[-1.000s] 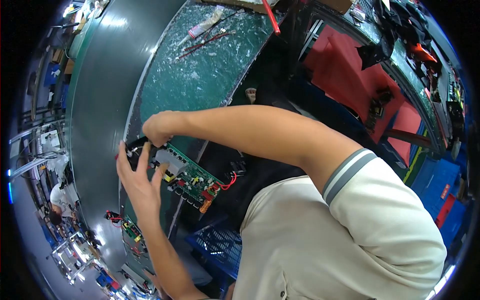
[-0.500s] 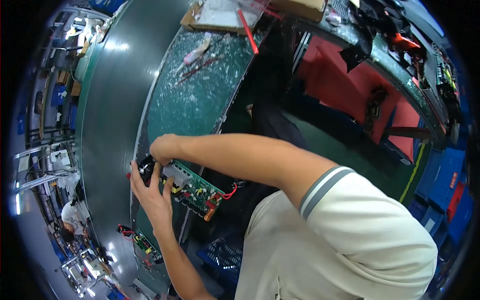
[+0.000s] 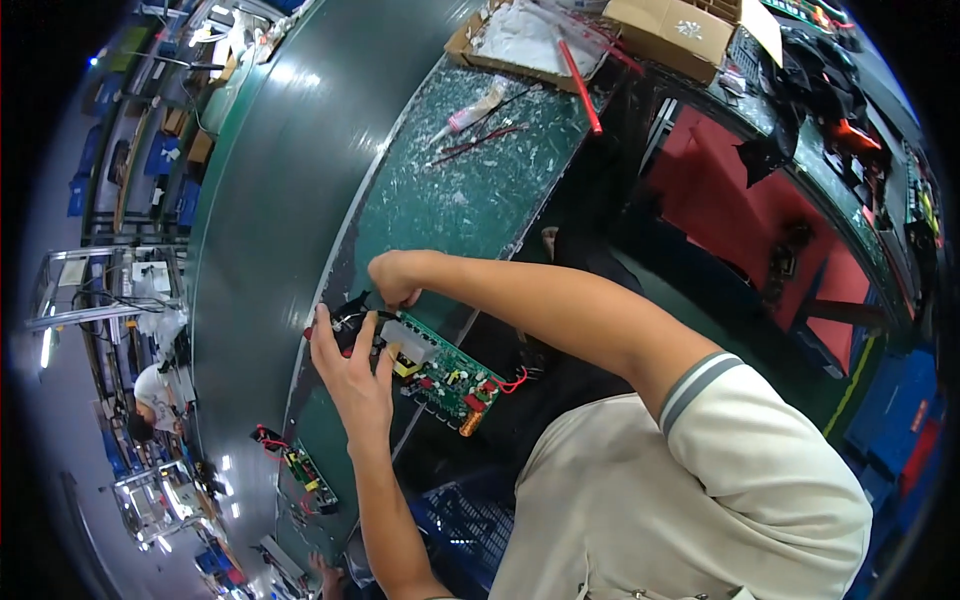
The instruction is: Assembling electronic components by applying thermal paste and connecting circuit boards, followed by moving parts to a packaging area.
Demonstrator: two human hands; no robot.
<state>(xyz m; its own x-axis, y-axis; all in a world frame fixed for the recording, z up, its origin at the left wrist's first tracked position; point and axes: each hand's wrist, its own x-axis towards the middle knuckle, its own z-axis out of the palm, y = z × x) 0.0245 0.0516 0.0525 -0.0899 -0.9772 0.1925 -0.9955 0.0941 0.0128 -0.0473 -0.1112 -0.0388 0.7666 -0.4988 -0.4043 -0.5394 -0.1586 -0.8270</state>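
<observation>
A green circuit board [image 3: 452, 372] lies slanted across the near edge of the green bench. It carries a grey block [image 3: 416, 341], a yellow-wrapped part, small components, a copper-coloured coil [image 3: 469, 424] and red wires. At its far-left end sits a black part [image 3: 349, 322] with leads. My left hand [image 3: 352, 377] straddles that end, its fingers over the black part and its thumb by the grey block, steadying the board. Just beyond the board, my right hand [image 3: 397, 278] is closed with curled fingers; whatever it pinches is hidden.
A second circuit board [image 3: 303, 468] with red wires lies at lower left, near another person's hand [image 3: 326, 576]. Farther up the bench are a glue bottle [image 3: 470, 118], dark red sticks [image 3: 480, 143], a carton of white material [image 3: 520, 40] and a red rod [image 3: 579, 88].
My right hand has drawn back from the black part to beyond the board's far edge. My left hand stays on the board. The whole view has shifted, moving the scene rightward.
</observation>
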